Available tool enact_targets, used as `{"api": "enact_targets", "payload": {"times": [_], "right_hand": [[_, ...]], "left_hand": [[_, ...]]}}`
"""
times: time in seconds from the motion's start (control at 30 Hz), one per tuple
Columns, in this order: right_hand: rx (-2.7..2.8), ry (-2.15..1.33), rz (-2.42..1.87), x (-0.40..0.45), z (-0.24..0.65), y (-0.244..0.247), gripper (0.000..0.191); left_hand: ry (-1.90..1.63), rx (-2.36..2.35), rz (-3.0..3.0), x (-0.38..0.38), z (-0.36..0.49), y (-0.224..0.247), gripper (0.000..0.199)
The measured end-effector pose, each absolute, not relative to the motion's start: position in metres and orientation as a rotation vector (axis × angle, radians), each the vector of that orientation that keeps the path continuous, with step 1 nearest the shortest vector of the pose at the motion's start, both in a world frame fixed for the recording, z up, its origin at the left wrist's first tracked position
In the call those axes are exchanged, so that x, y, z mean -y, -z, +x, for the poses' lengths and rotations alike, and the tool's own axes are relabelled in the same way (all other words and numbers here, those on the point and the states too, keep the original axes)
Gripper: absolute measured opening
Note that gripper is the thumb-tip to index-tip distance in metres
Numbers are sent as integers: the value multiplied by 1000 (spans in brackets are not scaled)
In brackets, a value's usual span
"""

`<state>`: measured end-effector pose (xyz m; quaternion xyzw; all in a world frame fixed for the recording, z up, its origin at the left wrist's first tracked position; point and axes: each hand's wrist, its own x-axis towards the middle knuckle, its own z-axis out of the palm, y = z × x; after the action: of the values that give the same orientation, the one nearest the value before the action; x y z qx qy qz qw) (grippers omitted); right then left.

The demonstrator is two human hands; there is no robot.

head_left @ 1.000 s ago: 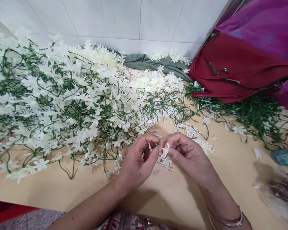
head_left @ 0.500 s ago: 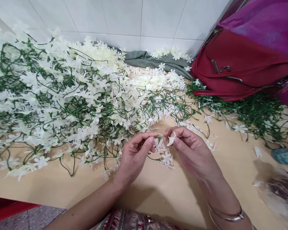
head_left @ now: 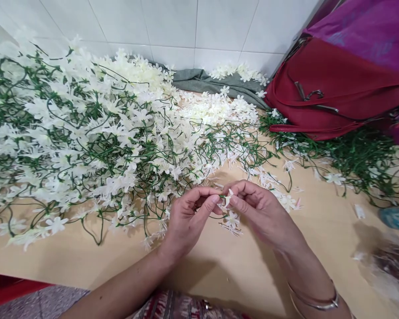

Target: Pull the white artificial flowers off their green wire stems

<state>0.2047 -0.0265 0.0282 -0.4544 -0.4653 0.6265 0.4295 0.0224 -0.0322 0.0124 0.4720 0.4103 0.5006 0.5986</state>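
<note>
My left hand (head_left: 191, 217) pinches a green plastic flower stem (head_left: 222, 196) between thumb and forefinger, its tip pointing right. Between the fingertips of my right hand (head_left: 262, 212) is a small white artificial flower (head_left: 228, 200), which meets the stem's tip. Whether the stem passes through the flower cannot be made out. Just below the fingertips, a loose white blossom with thin white stamens (head_left: 232, 220) lies on the table. To the left of my hands spreads a large heap of white flowers on green stems (head_left: 113, 133).
Loose white petals (head_left: 219, 108) lie behind my hands by a grey cloth (head_left: 199, 79) along the tiled wall. A red bag (head_left: 335, 88) stands at the back right over green stems (head_left: 362, 155). A clear plastic bag (head_left: 388, 266) sits at the right on the tan table (head_left: 325, 239).
My right hand has moved slightly left, bringing the white flower from a small gap away up against the green stem's tip. My left hand has stayed nearly in place.
</note>
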Motion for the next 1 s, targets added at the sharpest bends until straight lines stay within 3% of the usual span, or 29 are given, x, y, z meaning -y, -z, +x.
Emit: {"api": "enact_targets", "payload": {"times": [1.0], "right_hand": [[1054,-1681,-1143,23,188,-20,29]], "left_hand": [[-1074,-1014,1242,32,18,5,19]]}}
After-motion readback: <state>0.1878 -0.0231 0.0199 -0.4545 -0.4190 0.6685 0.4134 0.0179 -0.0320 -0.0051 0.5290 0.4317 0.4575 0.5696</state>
